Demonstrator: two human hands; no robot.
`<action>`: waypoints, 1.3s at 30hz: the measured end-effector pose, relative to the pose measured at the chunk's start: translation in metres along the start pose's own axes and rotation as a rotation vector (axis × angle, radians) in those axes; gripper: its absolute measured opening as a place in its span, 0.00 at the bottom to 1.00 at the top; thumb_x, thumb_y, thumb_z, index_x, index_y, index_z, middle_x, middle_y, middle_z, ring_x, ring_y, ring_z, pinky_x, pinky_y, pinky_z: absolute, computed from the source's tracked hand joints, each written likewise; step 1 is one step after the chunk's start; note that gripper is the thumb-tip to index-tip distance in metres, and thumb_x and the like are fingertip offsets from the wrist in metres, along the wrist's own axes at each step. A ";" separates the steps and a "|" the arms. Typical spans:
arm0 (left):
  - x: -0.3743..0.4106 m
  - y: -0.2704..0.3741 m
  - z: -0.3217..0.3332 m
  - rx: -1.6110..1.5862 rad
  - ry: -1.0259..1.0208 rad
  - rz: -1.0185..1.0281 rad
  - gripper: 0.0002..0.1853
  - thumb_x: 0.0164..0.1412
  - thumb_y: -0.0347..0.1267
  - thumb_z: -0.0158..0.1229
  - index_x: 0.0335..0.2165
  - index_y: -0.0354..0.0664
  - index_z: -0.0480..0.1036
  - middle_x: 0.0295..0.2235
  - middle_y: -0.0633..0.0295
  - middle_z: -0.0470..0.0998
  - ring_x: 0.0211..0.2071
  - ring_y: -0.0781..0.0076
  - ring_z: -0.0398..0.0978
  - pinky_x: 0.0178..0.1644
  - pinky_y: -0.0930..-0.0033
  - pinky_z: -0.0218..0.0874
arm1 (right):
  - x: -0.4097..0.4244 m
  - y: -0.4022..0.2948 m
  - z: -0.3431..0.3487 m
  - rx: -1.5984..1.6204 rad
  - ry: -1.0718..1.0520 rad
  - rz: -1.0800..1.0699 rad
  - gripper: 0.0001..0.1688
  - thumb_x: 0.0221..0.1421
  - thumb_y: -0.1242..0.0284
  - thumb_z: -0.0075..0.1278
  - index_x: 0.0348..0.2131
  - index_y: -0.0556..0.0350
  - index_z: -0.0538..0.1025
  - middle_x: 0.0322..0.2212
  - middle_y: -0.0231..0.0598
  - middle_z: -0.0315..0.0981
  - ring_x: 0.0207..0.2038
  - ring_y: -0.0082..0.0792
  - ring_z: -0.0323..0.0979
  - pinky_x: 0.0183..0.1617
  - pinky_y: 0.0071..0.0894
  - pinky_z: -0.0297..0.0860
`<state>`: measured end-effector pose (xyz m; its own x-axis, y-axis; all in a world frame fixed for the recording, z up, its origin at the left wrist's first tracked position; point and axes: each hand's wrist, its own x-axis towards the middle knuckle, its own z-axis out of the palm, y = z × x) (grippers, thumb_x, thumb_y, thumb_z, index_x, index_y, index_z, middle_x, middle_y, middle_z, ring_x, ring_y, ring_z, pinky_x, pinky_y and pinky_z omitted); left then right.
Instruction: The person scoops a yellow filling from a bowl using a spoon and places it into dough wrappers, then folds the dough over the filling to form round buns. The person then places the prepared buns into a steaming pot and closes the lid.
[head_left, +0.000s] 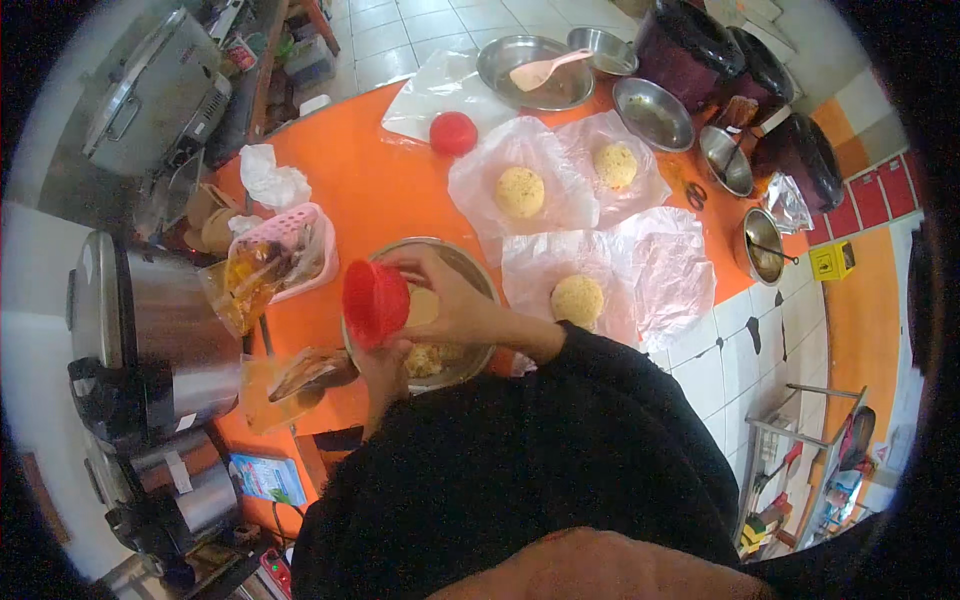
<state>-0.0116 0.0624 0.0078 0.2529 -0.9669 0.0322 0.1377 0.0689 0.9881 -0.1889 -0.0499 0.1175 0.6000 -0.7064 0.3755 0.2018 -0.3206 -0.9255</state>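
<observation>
Over a wide metal bowl (480, 271), my left hand (384, 373) holds a red plastic bowl (375, 304) from below, tipped on its side. My right hand (469, 307) curls around a pale tan rounded object (422, 306) beside the red bowl; its kind is unclear, as my fingers cover part of it. Crumbly yellowish food, probably rice (424, 361), lies in the metal bowl under my hands. To the right, molded yellowish rice domes sit on plastic-like wrapping sheets: one dome (520, 192), a second dome (615, 165) and a third dome (577, 300).
Another red bowl (453, 133) rests upside down on the orange table (360, 180). A pink basket (328, 247) with bagged food stands left. A metal basin (487, 71) holds a pink rice paddle (536, 73). Scissors (696, 196) lie right; large steel cookers (180, 337) stand left.
</observation>
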 end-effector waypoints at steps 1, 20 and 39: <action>-0.003 0.017 0.003 0.099 0.017 0.042 0.49 0.41 0.39 0.72 0.55 0.37 0.52 0.49 0.56 0.65 0.46 0.63 0.68 0.48 0.65 0.62 | 0.000 -0.001 -0.005 -0.037 -0.064 0.005 0.36 0.44 0.72 0.61 0.51 0.54 0.62 0.47 0.42 0.63 0.54 0.36 0.61 0.58 0.37 0.59; 0.018 0.030 0.030 0.393 0.177 0.235 0.45 0.38 0.26 0.71 0.53 0.36 0.54 0.50 0.52 0.65 0.50 0.61 0.66 0.53 0.61 0.60 | 0.015 0.139 -0.123 -0.867 0.014 0.111 0.08 0.43 0.75 0.52 0.28 0.54 0.78 0.31 0.44 0.75 0.31 0.46 0.73 0.36 0.38 0.69; 0.083 0.009 0.013 -0.028 0.332 0.079 0.26 0.57 0.33 0.59 0.51 0.33 0.61 0.48 0.55 0.69 0.49 0.67 0.67 0.55 0.65 0.57 | 0.005 0.021 -0.051 -1.186 -0.449 0.286 0.18 0.48 0.63 0.53 0.32 0.60 0.72 0.25 0.50 0.74 0.30 0.49 0.74 0.31 0.46 0.69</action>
<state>-0.0021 -0.0203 0.0209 0.5610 -0.8261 0.0530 0.1304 0.1514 0.9798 -0.2213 -0.0928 0.1023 0.7593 -0.6445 -0.0898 -0.6409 -0.7169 -0.2745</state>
